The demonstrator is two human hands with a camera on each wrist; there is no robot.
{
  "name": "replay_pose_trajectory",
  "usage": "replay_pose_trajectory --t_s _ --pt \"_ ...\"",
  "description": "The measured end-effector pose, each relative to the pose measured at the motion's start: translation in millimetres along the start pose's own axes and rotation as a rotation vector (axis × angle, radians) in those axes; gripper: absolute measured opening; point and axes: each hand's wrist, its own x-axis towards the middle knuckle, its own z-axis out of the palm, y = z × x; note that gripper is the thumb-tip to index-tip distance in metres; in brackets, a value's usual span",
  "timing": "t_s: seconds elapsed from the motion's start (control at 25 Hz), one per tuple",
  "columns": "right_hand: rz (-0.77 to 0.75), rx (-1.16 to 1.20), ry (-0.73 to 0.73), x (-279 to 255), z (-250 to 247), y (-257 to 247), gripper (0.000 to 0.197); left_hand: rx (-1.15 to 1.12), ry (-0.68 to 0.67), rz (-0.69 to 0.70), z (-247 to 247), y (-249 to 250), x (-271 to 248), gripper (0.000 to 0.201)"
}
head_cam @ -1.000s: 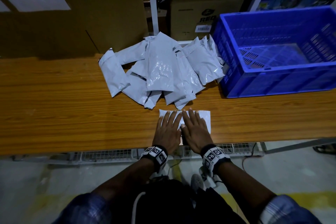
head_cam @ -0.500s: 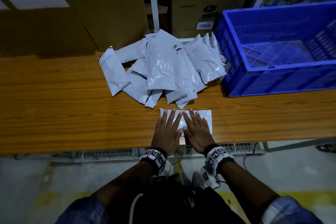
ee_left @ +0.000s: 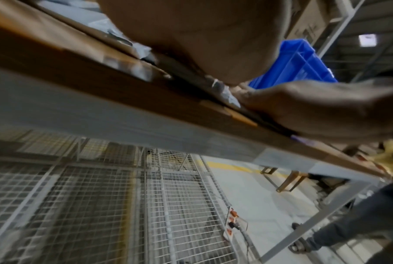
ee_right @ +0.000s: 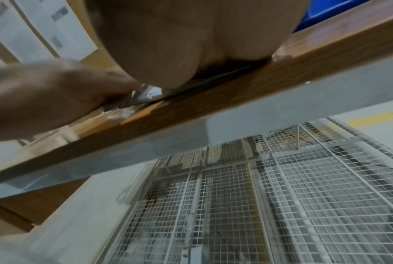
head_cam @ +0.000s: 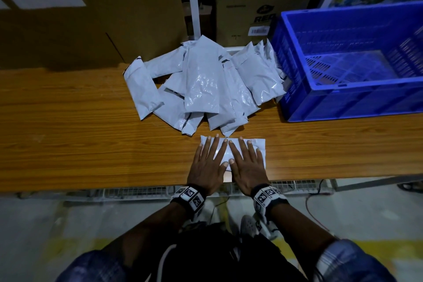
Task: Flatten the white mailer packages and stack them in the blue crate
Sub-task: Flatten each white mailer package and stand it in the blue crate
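Observation:
One white mailer point(head_cam: 259, 147) lies flat near the front edge of the wooden table point(head_cam: 68, 144). My left hand point(head_cam: 209, 162) and right hand point(head_cam: 246, 163) press down on it side by side, palms flat, fingers straight and spread. Only a sliver of the mailer point(ee_left: 227, 94) shows between the two palms in the left wrist view, and a similar scrap of the mailer point(ee_right: 149, 92) in the right wrist view. A loose pile of white mailers point(head_cam: 203, 84) sits just beyond my fingertips. The blue crate point(head_cam: 343, 103) stands at the right of the table, its slatted floor bare.
A large brown cardboard sheet point(head_cam: 103, 14) leans behind the table on the left. A white shelf frame holds a cardboard box point(head_cam: 251, 11) behind the pile. Below the table edge runs a wire mesh rack point(ee_left: 123, 205). Bare wood spreads left of my hands.
Both hands have slid slightly apart across the mailer while pressing it flat; more of its right end is covered. The pile and crate have not moved.

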Motion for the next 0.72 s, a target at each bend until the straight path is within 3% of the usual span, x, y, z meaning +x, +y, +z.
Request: replay_pose_trajectory --t_s 0.24,0.44,0.56,0.72 --pt "-0.048 0.079 -0.144 5 -18 9 0.06 -0.054 -0.024 -0.06 2 1 -4 0.066" --pt "0.043 0.045 -0.163 14 -47 4 0.073 -0.106 -0.067 -0.043 -3 -2 -5 0.069" --pt "-0.01 -0.086 -0.087 22 -67 -3 0.078 -0.195 -0.036 -0.081 -10 1 -8 0.077" --pt "-0.096 -0.195 0.054 21 -85 -14 0.053 -0.229 0.018 -0.14 -32 1 -4 0.081"
